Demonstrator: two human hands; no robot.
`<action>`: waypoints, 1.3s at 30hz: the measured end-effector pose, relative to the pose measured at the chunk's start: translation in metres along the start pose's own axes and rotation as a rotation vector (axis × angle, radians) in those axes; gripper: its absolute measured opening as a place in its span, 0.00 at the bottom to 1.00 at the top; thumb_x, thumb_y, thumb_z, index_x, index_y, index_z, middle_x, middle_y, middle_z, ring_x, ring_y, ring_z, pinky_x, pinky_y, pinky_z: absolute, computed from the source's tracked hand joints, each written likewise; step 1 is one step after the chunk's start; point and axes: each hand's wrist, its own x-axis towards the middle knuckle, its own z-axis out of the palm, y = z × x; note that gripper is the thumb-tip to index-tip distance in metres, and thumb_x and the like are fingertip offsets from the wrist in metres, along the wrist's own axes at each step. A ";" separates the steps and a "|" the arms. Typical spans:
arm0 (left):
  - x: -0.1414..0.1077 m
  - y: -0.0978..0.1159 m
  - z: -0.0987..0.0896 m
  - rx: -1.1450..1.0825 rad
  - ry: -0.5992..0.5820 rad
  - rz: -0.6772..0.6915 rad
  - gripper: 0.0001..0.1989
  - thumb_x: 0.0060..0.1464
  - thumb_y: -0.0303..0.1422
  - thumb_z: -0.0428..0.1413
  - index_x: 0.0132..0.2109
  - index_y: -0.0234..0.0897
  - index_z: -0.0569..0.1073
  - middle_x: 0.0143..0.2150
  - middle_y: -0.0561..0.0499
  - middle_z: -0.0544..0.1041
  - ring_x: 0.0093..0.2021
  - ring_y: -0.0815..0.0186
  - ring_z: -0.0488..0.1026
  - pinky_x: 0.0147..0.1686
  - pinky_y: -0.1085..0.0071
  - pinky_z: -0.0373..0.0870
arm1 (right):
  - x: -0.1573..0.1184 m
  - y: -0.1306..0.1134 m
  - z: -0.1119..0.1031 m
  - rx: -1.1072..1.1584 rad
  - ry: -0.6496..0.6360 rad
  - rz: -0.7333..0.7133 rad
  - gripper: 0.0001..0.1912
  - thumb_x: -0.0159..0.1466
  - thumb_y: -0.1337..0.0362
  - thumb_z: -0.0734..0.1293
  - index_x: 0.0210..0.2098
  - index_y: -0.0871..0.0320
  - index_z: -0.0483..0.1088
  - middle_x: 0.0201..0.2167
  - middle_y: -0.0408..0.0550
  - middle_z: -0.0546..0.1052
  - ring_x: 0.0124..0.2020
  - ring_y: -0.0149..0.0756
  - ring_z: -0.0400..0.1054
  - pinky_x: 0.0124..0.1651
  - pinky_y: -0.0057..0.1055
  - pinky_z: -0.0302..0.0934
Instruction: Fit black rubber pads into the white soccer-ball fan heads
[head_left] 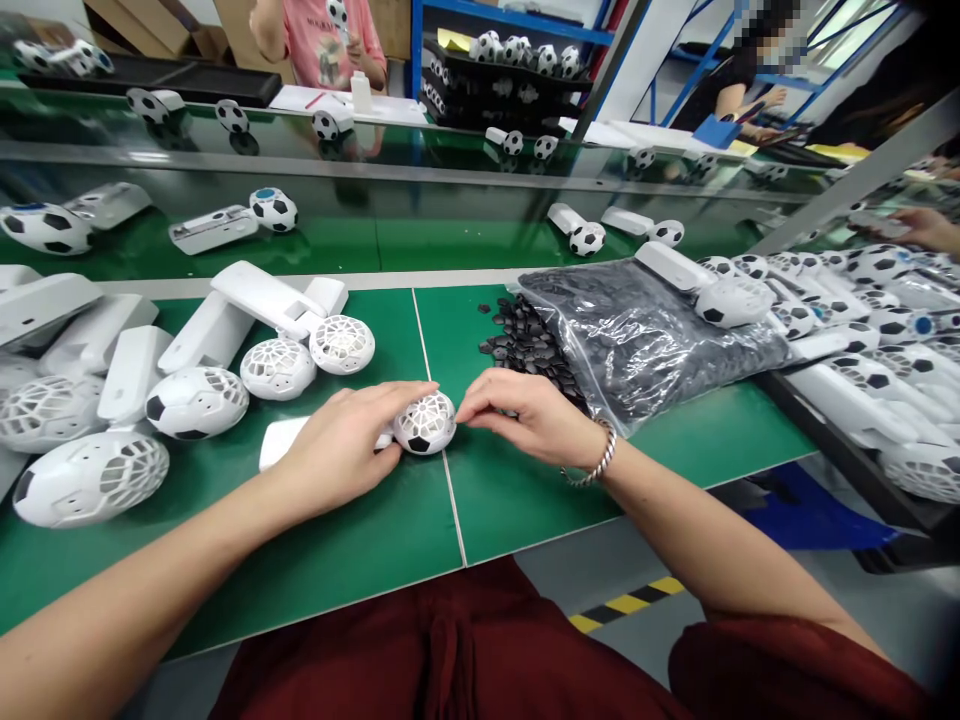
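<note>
My left hand (345,440) is closed around a white device with a football-shaped head (426,425), which lies on the green table. Its white handle pokes out at the left beneath the palm. The head has an open lattice, with a black patch low on its side. At the head's right edge my right hand (529,415) is pinched, thumb against fingers; whatever sits in the fingertips is too small or hidden to make out. Just behind that hand lies a heap of small black pieces (529,340), spilling from a clear plastic bag (637,330) full of them.
Several white football-headed devices (199,402) crowd the table's left. A black tray (847,430) piled with more stands at the right. Behind runs a green conveyor (420,230) carrying similar devices. Across it a person in a pink shirt (330,45) holds one; others work at the right.
</note>
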 end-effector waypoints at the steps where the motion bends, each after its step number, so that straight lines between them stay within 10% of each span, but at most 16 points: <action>1: 0.000 0.000 0.000 0.017 -0.008 0.017 0.30 0.46 0.23 0.46 0.58 0.44 0.60 0.58 0.53 0.66 0.54 0.60 0.65 0.49 0.62 0.62 | 0.000 -0.002 0.001 0.030 -0.016 -0.039 0.07 0.62 0.72 0.62 0.36 0.59 0.71 0.34 0.47 0.72 0.37 0.28 0.66 0.42 0.27 0.63; 8: -0.004 0.002 -0.003 0.029 -0.016 0.032 0.31 0.45 0.24 0.47 0.59 0.45 0.59 0.58 0.53 0.66 0.53 0.59 0.65 0.49 0.61 0.58 | 0.005 -0.006 0.009 0.066 -0.082 -0.097 0.02 0.60 0.71 0.64 0.34 0.60 0.68 0.31 0.45 0.74 0.34 0.29 0.66 0.40 0.27 0.62; 16: -0.002 0.013 0.009 -0.021 0.120 -0.064 0.29 0.45 0.50 0.56 0.53 0.44 0.65 0.53 0.51 0.71 0.50 0.56 0.67 0.46 0.59 0.59 | 0.009 -0.013 0.015 -0.022 -0.068 -0.108 0.04 0.60 0.74 0.63 0.33 0.59 0.64 0.29 0.43 0.73 0.32 0.29 0.65 0.39 0.27 0.61; 23: -0.002 0.018 0.019 -0.018 0.240 -0.089 0.23 0.48 0.45 0.55 0.50 0.43 0.67 0.49 0.51 0.73 0.47 0.58 0.69 0.44 0.61 0.60 | 0.001 0.003 0.025 0.041 0.146 0.048 0.13 0.55 0.62 0.70 0.36 0.59 0.65 0.34 0.46 0.70 0.37 0.32 0.64 0.38 0.30 0.64; 39: 0.000 0.023 0.022 -0.004 0.311 -0.121 0.21 0.45 0.45 0.58 0.45 0.41 0.68 0.42 0.51 0.76 0.41 0.58 0.71 0.38 0.63 0.62 | 0.002 0.011 0.030 0.585 0.006 0.365 0.21 0.52 0.64 0.71 0.43 0.59 0.62 0.43 0.50 0.70 0.45 0.35 0.66 0.33 0.26 0.65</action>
